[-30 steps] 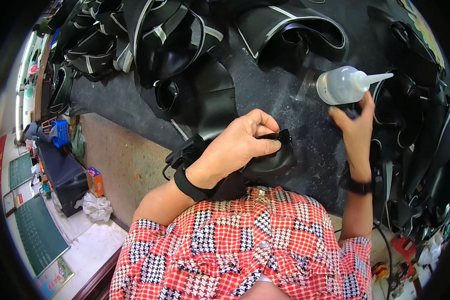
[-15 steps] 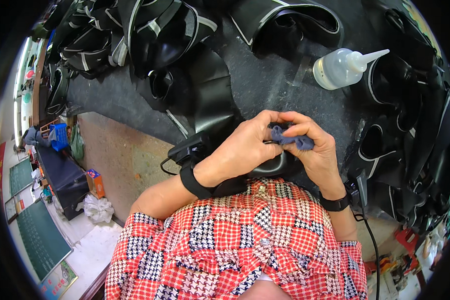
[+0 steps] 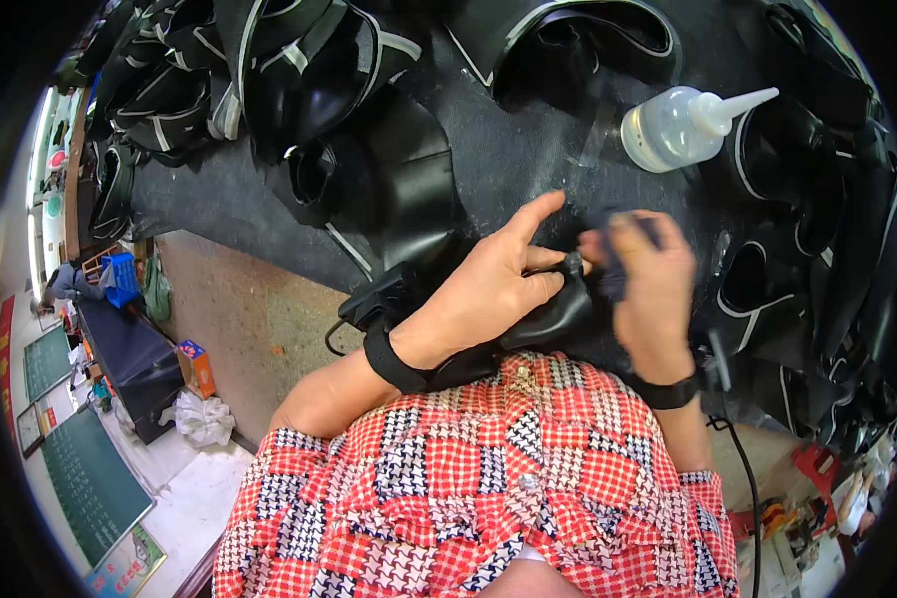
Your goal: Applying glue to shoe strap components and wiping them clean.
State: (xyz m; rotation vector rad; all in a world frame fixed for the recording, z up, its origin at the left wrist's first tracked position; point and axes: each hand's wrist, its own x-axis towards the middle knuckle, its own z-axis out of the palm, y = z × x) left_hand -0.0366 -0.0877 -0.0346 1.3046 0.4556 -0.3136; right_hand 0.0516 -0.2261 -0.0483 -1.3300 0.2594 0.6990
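My left hand (image 3: 493, 284) grips a glossy black curved rubber piece (image 3: 553, 317) close to my chest, index finger stretched out over the table. My right hand (image 3: 648, 289) pinches a small bluish-grey cloth (image 3: 611, 277) and presses it against the upper edge of that black piece. A translucent squeeze bottle (image 3: 668, 125) with a pointed white nozzle lies on its side on the dark work table (image 3: 528, 159), beyond both hands. Both wrists wear black bands.
Heaps of black pieces with white trim (image 3: 299, 70) cover the table's far left, and more are stacked along the right (image 3: 817, 249). A black cable (image 3: 743, 478) hangs at my right side. Below left is a floor with a cardboard box (image 3: 194, 367) and a white bag (image 3: 204, 419).
My right hand left the spot below the bottle, came to the black piece with the cloth, and now rubs along its edge. My left index finger has lifted and stretched out.
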